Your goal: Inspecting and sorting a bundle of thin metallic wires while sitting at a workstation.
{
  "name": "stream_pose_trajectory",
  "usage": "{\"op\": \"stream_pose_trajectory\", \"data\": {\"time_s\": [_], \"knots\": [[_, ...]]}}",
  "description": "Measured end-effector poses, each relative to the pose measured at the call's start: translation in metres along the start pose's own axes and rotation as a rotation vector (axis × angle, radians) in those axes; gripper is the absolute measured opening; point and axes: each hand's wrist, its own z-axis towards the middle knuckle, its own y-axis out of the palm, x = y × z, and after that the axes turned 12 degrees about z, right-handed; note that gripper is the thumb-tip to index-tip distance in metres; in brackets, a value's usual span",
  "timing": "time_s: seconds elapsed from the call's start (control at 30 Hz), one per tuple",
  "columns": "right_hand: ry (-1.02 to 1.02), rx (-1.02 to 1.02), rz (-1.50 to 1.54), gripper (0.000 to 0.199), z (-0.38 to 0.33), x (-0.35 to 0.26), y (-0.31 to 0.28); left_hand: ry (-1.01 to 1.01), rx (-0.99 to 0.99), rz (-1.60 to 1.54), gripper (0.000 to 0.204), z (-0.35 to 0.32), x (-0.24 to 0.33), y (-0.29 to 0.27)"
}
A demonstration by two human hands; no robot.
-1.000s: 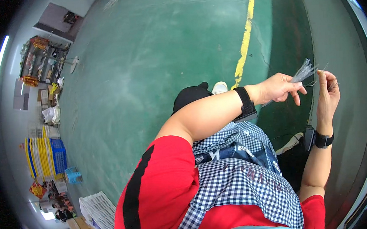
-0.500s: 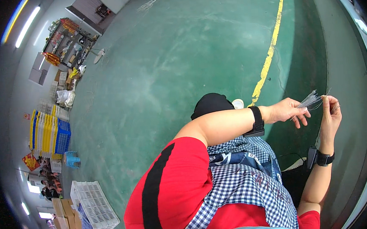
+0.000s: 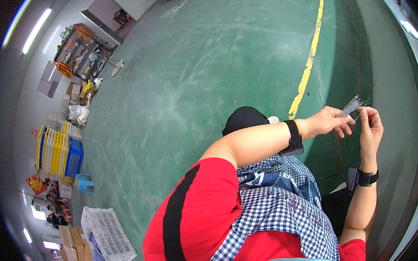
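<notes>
Crate stack, yellow, white and blue, near pale wall. Blue stool just below stack, to its right; white basket and cardboard boxes farther below. Above stack: shelf, doorway, lit tube. Right of stack: green floor, scuffed yellow line, shadow strip, grey wall farthest.

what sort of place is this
Probably a workshop or small factory: the open green floor has a painted yellow line, plastic crates are stacked by the wall, and cardboard boxes are piled nearby.
</notes>
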Motion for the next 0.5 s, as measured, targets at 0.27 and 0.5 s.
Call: {"op": "stream_pose_trajectory", "data": {"time_s": [0.27,0.5], "knots": [[0.020,0.102,-0.048,0.014,-0.001,-0.016,0.000,0.016,0.106,0.010,0.041,0.010,0.017,-0.019],[0.110,0.055,-0.055,0.015,0.016,-0.016,0.005,-0.145,0.158,-0.112,0.039,0.012,0.014,-0.054]]}}
